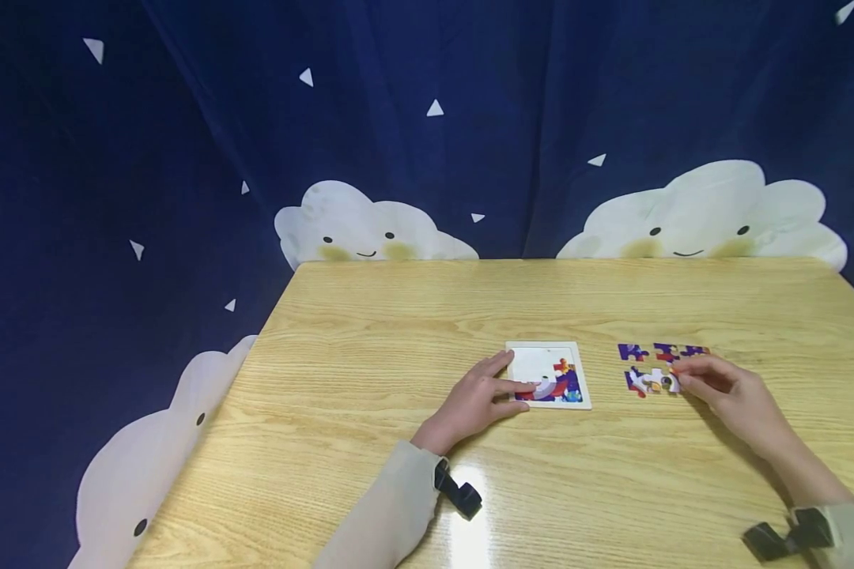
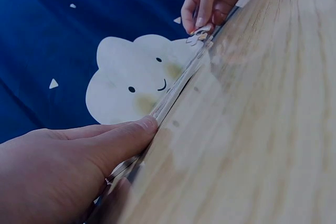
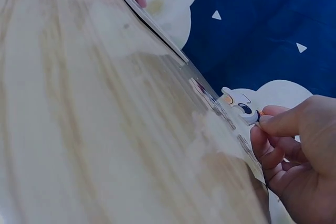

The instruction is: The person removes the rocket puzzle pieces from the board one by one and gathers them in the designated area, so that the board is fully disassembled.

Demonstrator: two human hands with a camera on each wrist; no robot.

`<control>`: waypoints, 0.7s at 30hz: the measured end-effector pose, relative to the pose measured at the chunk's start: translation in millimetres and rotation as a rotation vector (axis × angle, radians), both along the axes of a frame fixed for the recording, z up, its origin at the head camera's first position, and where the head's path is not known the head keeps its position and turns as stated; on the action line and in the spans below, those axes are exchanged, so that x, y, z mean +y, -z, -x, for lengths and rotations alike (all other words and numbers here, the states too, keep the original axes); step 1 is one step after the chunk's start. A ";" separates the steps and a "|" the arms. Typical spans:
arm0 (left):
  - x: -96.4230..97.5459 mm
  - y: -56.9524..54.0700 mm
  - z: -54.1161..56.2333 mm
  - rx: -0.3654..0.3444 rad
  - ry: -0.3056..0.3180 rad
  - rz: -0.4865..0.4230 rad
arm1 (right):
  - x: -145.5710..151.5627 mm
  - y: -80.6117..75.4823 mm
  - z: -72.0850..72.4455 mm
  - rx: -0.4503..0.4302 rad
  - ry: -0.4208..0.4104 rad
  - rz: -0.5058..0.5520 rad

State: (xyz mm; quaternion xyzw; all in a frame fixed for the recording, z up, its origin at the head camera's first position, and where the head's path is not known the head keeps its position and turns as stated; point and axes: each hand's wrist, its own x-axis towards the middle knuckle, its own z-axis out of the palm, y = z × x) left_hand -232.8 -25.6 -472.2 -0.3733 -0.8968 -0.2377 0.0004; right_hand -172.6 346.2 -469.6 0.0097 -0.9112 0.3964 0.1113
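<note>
A square jigsaw tray point(image 1: 582, 375) with a pale border lies on the table, its lower part filled with colourful pieces and its upper part bare white. My left hand point(image 1: 478, 395) rests on its left side, fingers spread and fairly straight, one reaching over the picture. In the left wrist view the thumb point(image 2: 142, 127) touches the tray's edge. To the right, my right hand point(image 1: 740, 403) pinches a white puzzle piece point(image 3: 242, 103) with a dark eye-like curve between thumb and index finger, tilted up from the table. Purple loose puzzle pieces point(image 1: 632, 352) lie around it.
The wood-grain table point(image 1: 370, 316) has a glossy surface and ends at a dark blue curtain point(image 1: 398, 47) printed with clouds and triangles. A black strap point(image 1: 459, 490) is on the left wrist, another strap point(image 1: 790, 537) on the right.
</note>
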 end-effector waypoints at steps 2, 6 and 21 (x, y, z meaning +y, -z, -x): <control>0.0 0.0 0.0 -0.002 -0.001 0.001 | 2.5 0.6 -0.4 -0.004 0.010 -0.004; 0.1 -0.3 -0.1 -0.012 -0.004 0.003 | 6.7 1.5 -1.5 -0.018 0.033 -0.009; -0.3 -0.1 0.2 -0.023 -0.006 0.007 | 14.7 0.2 -3.4 0.013 0.032 -0.001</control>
